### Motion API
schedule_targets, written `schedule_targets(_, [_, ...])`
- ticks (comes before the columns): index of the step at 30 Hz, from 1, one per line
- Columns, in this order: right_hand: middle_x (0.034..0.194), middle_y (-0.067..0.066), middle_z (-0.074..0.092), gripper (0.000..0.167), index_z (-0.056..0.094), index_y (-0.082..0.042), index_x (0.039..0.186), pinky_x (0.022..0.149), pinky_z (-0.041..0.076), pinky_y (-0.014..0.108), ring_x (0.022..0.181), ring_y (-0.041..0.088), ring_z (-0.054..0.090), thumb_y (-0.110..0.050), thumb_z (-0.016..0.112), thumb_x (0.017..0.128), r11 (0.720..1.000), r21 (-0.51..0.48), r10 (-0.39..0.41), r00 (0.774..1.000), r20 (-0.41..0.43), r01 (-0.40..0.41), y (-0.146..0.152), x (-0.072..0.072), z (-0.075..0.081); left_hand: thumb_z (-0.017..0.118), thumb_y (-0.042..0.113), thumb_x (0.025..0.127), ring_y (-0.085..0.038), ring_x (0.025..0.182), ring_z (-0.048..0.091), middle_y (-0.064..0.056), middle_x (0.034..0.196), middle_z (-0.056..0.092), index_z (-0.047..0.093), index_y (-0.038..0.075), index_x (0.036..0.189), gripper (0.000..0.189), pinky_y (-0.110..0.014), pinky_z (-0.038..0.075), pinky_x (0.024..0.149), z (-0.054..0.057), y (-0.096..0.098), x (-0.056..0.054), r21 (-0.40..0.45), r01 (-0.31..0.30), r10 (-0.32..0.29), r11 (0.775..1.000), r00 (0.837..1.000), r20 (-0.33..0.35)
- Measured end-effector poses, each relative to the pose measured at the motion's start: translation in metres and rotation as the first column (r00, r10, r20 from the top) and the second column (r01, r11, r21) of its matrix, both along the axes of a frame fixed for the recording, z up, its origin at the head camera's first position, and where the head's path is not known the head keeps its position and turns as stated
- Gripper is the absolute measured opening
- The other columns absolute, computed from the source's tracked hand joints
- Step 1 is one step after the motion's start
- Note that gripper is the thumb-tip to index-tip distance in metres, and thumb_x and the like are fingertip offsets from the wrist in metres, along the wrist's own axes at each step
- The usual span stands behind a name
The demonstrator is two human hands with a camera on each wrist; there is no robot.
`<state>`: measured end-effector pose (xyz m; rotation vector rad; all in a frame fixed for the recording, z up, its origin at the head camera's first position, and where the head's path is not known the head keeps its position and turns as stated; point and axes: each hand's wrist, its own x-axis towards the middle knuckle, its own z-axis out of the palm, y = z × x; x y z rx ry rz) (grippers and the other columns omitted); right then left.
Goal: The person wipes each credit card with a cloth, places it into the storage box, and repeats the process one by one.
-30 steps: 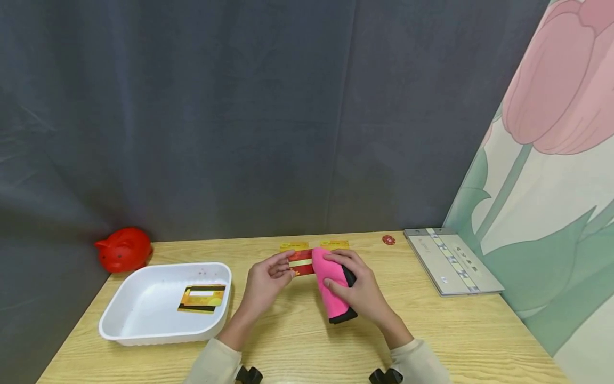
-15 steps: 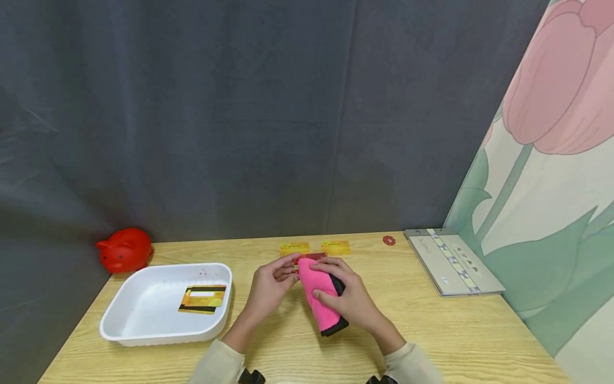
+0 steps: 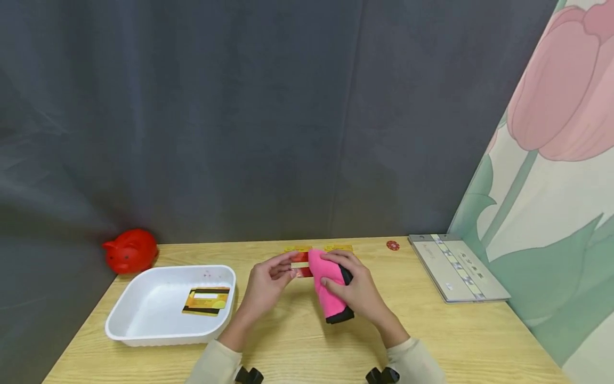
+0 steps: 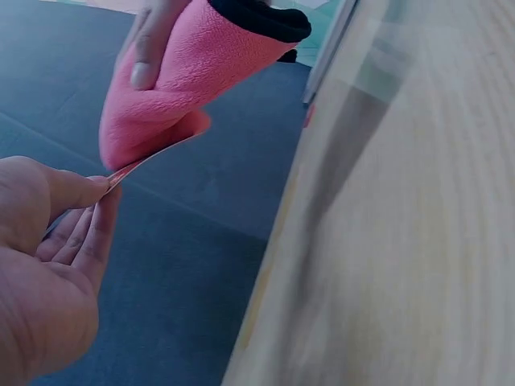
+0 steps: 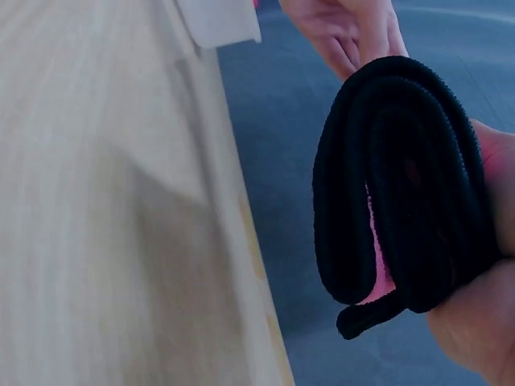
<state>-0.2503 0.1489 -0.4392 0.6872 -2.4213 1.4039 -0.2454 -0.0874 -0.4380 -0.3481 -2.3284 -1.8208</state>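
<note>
In the head view my left hand [image 3: 264, 282] pinches the left end of a red card [image 3: 301, 272] with a pale stripe. My right hand [image 3: 357, 290] grips a folded pink cloth [image 3: 326, 288] with black edging, which covers the card's right part. In the left wrist view the card [image 4: 125, 174] is seen edge-on and slightly bent, with the pink cloth [image 4: 181, 88] against it. The right wrist view shows the cloth's black edge [image 5: 338, 177] folded in layers. Both hands are above the table.
On the left, a white tray [image 3: 144, 338] holds yellow-and-black cards [image 3: 206, 301]. A red piggy bank [image 3: 130, 252] stands behind it. Two yellow cards lie at the back, one of them [image 3: 339, 247] partly hidden. A red chip [image 3: 393, 245] and a grey album [image 3: 460, 269] lie to the right.
The cloth slid left over the red card toward my left hand, then back right, uncovering the card's left part again. Both hands keep their hold.
</note>
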Motion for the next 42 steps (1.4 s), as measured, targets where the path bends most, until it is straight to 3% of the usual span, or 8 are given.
schedule_targets(7, [0.139, 0.004, 0.061, 0.048, 0.069, -0.025, 0.132, 0.092, 0.057, 0.030, 0.125, 0.026, 0.060, -0.018, 0.084, 0.087, 0.998, -0.052, -0.039, 0.999, 0.011, 0.039, 0.014, -0.009, 0.008, 0.073, 0.000, 0.093, -0.025, 0.107, 0.073, -0.010, 0.126, 0.074, 0.074, 0.017, 0.129, 0.040, -0.020, 0.059, 0.089, 0.009, -0.010, -0.001, 0.032, -0.031, 0.032, 0.999, 0.999, -0.042])
schedule_targets(12, [0.140, 0.004, 0.060, 0.048, 0.068, -0.025, 0.134, 0.085, 0.056, 0.027, 0.118, 0.025, 0.060, -0.018, 0.082, 0.089, 0.994, -0.086, -0.063, 0.997, 0.041, 0.067, 0.024, -0.009, 0.012, 0.072, 0.002, 0.094, -0.021, 0.105, 0.071, -0.006, 0.128, 0.073, 0.076, 0.020, 0.126, 0.037, -0.016, 0.056, 0.082, 0.011, -0.013, -0.001, -0.013, -0.069, 0.068, 0.998, 0.997, -0.031])
schedule_targets(20, [0.140, 0.002, 0.060, 0.049, 0.067, -0.026, 0.136, 0.084, 0.055, 0.028, 0.117, 0.022, 0.058, -0.019, 0.081, 0.089, 0.991, -0.098, -0.087, 0.995, 0.047, 0.091, 0.033, -0.008, 0.017, 0.072, 0.004, 0.094, -0.016, 0.099, 0.068, -0.006, 0.119, 0.074, 0.076, 0.017, 0.125, 0.035, -0.015, 0.056, 0.082, 0.013, -0.014, -0.001, -0.023, -0.095, 0.096, 0.995, 0.995, 0.006])
schedule_targets(27, [0.139, 0.001, 0.060, 0.049, 0.067, -0.026, 0.135, 0.085, 0.055, 0.027, 0.116, 0.020, 0.057, -0.018, 0.082, 0.089, 0.990, -0.097, -0.097, 0.994, 0.040, 0.101, 0.035, -0.008, 0.017, 0.061, -0.003, 0.094, -0.018, 0.104, 0.065, -0.007, 0.125, 0.072, 0.076, 0.016, 0.125, 0.040, -0.017, 0.054, 0.086, 0.013, -0.016, -0.002, 0.020, -0.099, 0.098, 0.995, 0.994, 0.050])
schedule_targets(32, [0.138, 0.002, 0.061, 0.049, 0.067, -0.026, 0.135, 0.085, 0.055, 0.028, 0.116, 0.019, 0.056, -0.018, 0.082, 0.089, 0.990, -0.087, -0.108, 0.994, 0.033, 0.111, 0.037, -0.008, 0.017, 0.062, -0.003, 0.095, -0.019, 0.105, 0.069, -0.006, 0.122, 0.073, 0.076, 0.017, 0.126, 0.039, -0.022, 0.057, 0.090, 0.012, -0.017, -0.001, -0.032, -0.118, 0.118, 0.993, 0.993, 0.000])
schedule_targets(35, [0.139, 0.002, 0.061, 0.049, 0.067, -0.026, 0.136, 0.087, 0.054, 0.028, 0.118, 0.020, 0.056, -0.018, 0.081, 0.089, 0.990, -0.086, -0.107, 0.993, 0.041, 0.110, 0.037, -0.008, 0.018, 0.068, 0.001, 0.095, -0.014, 0.097, 0.069, -0.004, 0.113, 0.076, 0.078, 0.019, 0.122, 0.035, -0.021, 0.057, 0.083, 0.012, -0.018, -0.001, -0.078, -0.168, 0.166, 0.983, 0.985, -0.043])
schedule_targets(39, [0.139, 0.003, 0.060, 0.050, 0.066, -0.025, 0.137, 0.087, 0.054, 0.029, 0.119, 0.022, 0.056, -0.019, 0.081, 0.090, 0.991, -0.086, -0.102, 0.993, 0.053, 0.106, 0.037, -0.008, 0.018, 0.070, 0.006, 0.096, -0.010, 0.078, 0.067, -0.004, 0.100, 0.079, 0.080, 0.020, 0.117, 0.027, -0.019, 0.048, 0.060, 0.012, -0.018, 0.000, -0.085, -0.218, 0.213, 0.972, 0.975, -0.065])
schedule_targets(42, [0.139, 0.003, 0.060, 0.050, 0.066, -0.026, 0.137, 0.086, 0.054, 0.029, 0.118, 0.023, 0.056, -0.019, 0.081, 0.090, 0.991, -0.086, -0.101, 0.993, 0.059, 0.105, 0.037, -0.008, 0.018, 0.070, 0.009, 0.098, -0.011, 0.075, 0.070, -0.004, 0.097, 0.080, 0.081, 0.021, 0.113, 0.022, -0.019, 0.051, 0.058, 0.012, -0.018, 0.001, -0.051, -0.222, 0.220, 0.974, 0.974, -0.048])
